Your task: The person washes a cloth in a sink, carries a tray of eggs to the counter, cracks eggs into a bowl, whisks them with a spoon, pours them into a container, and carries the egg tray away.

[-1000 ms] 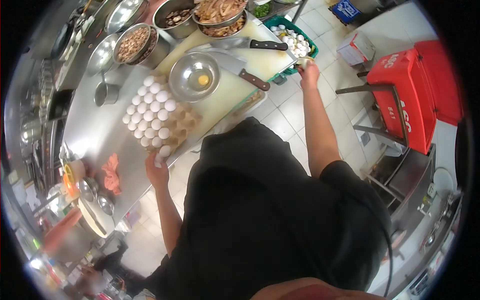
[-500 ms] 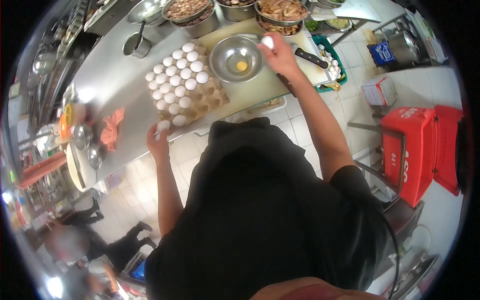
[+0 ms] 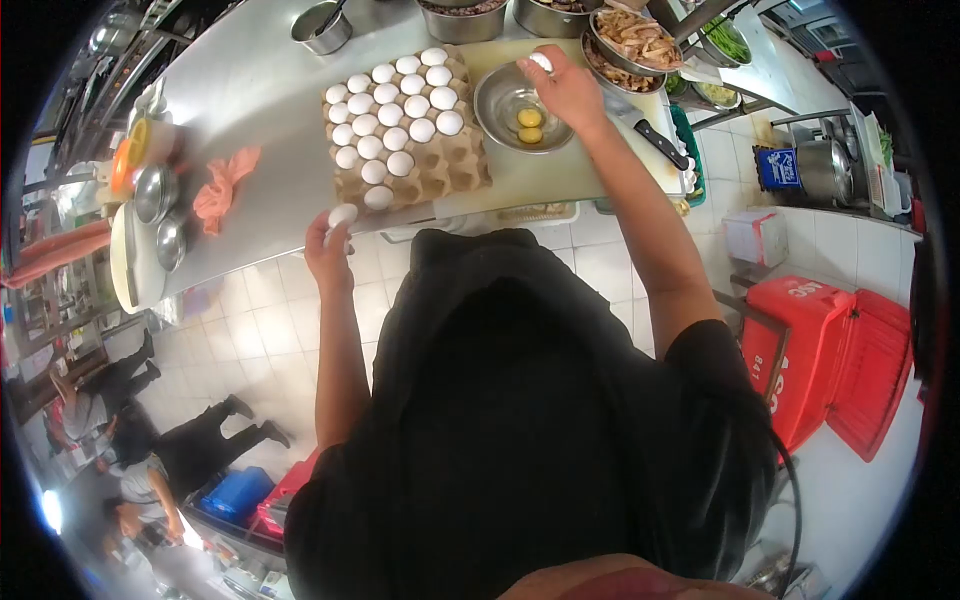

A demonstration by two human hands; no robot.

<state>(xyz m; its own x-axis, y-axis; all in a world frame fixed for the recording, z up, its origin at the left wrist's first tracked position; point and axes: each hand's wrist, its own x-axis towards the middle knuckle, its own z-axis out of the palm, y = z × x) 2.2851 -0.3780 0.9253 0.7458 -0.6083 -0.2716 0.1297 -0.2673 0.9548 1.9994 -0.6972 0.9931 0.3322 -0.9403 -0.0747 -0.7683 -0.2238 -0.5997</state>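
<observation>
My right hand [image 3: 568,88] is closed on a white egg shell [image 3: 541,62] above the right rim of a steel bowl [image 3: 490,112]. Two yolks [image 3: 530,126] lie in that bowl. My left hand [image 3: 329,252] has its fingers round a white egg [image 3: 343,216] at the counter's front edge, just beyond the near left corner of a cardboard egg tray [image 3: 455,165]. Several white eggs [image 3: 391,115] fill the tray's left and far cups, and its near right cups hold none. A black-handled knife [image 3: 661,144] rests on the cutting board [image 3: 610,180].
Bowls of sliced meat [image 3: 632,42] stand behind the board. A green basket [image 3: 697,130] hangs beyond its right end. An orange cloth [image 3: 222,188] and steel bowls [image 3: 156,194] lie left on the counter. Several people [image 3: 205,440] are at lower left, and a red bin [image 3: 800,350] stands right.
My right hand has come from the green basket to the bowl with an egg. The bowl now shows two yolks instead of one. My left hand still holds its egg. The view has shifted.
</observation>
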